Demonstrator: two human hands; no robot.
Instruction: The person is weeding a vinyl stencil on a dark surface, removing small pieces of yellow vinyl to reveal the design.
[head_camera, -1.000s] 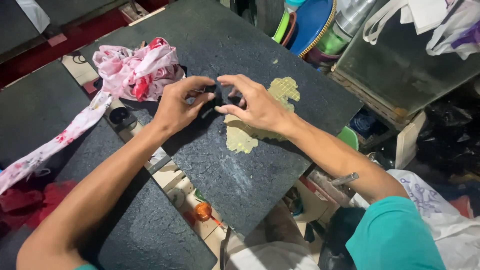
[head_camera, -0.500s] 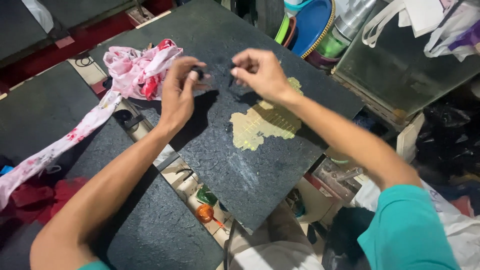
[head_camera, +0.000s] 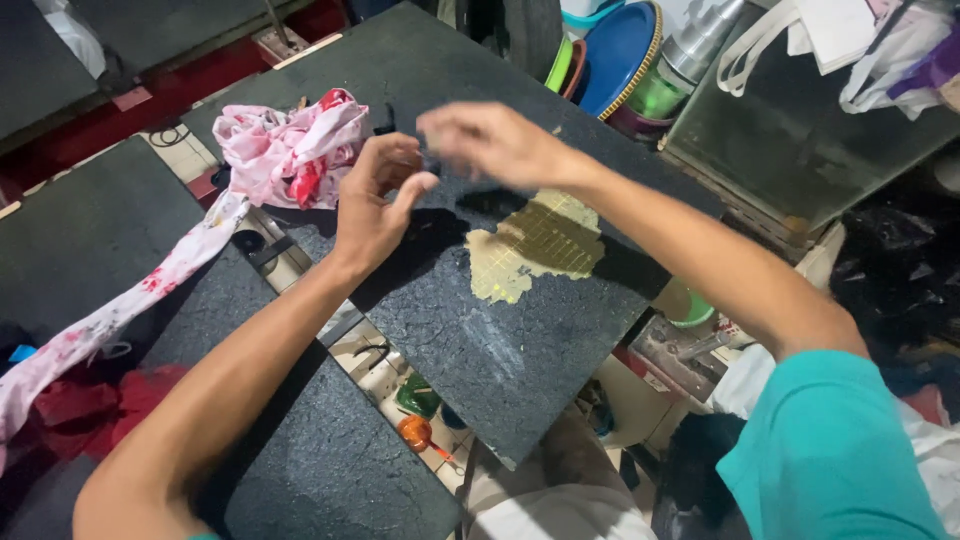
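Two hands' grip unclear, blurred; above cracked black slab, yellowish worn patch.

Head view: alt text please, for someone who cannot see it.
Left hand and blurred right hand meet, fingertips pinched, above a dark speckled square board with a worn yellowish patch. A crumpled pink floral cloth lies at its far left corner.

A single head-worn camera looks steeply down from close above a dark, cracked work board, with the wearer's body at 6 o'clock. Both forearms enter from the bottom edge, at 7 and 4 o'clock, and meet near the frame's centre. No second view overlaps this one.
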